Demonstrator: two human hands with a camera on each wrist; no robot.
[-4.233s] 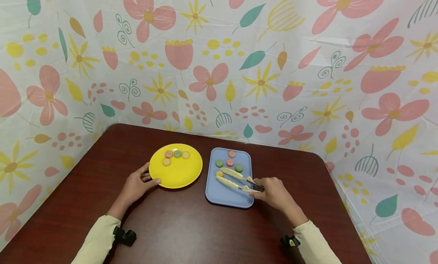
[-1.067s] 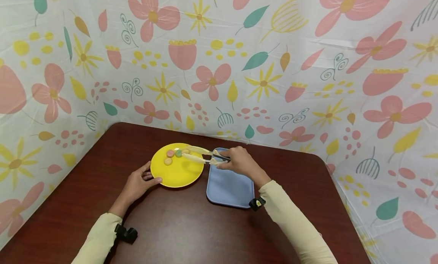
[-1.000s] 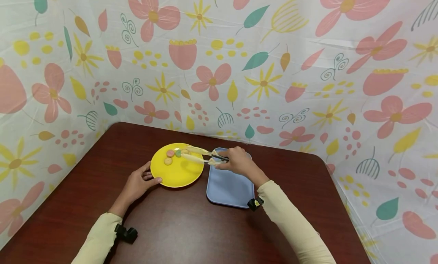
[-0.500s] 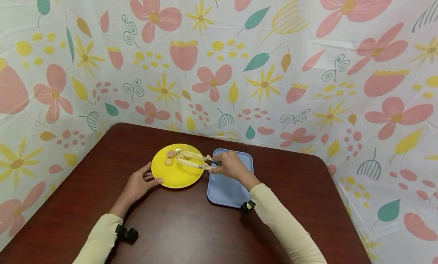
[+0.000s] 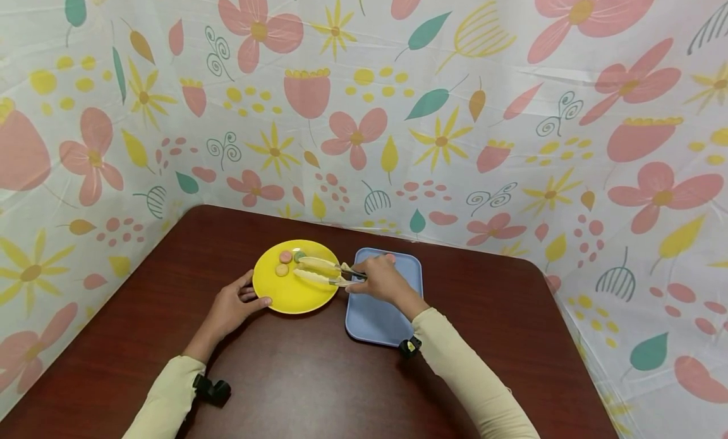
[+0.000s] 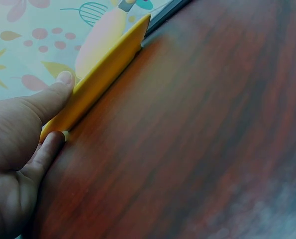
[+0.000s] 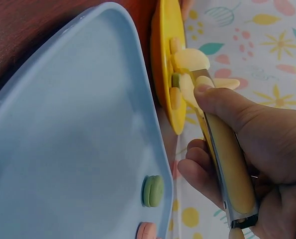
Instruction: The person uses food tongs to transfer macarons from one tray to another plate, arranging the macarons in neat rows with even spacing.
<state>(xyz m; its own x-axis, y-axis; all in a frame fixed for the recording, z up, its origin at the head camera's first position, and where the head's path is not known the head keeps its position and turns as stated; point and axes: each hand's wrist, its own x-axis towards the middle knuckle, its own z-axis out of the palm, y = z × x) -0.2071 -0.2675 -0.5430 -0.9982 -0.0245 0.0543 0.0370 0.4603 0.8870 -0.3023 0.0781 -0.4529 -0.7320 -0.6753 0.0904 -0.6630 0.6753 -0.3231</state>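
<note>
My left hand (image 5: 232,307) grips the left rim of a round yellow plate (image 5: 296,297), thumb on top and fingers at the edge. My right hand (image 5: 382,278) grips tongs (image 5: 318,265) with cream tips and metal-edged handles; their arms stand apart over the plate. On the plate lie a pink macaron (image 5: 285,256), a green macaron (image 5: 299,256) and a yellow macaron (image 5: 282,270). Whether anything sits between the tong tips I cannot tell. Beneath my right forearm is a blue tray (image 5: 375,319); the right wrist view shows a green macaron (image 7: 152,190) and a pink macaron (image 7: 147,230) on it.
Plate and tray stand side by side on a dark brown wooden table (image 5: 284,376). A flower-printed cloth (image 5: 364,110) hangs behind the table and along its sides. Black wrist cameras are strapped over both sleeves.
From the tray, my right hand has brought the tongs left over the plate; a yellow macaron left the tray. Lately the tongs shifted slightly nearer me. My left hand keeps its grip.
</note>
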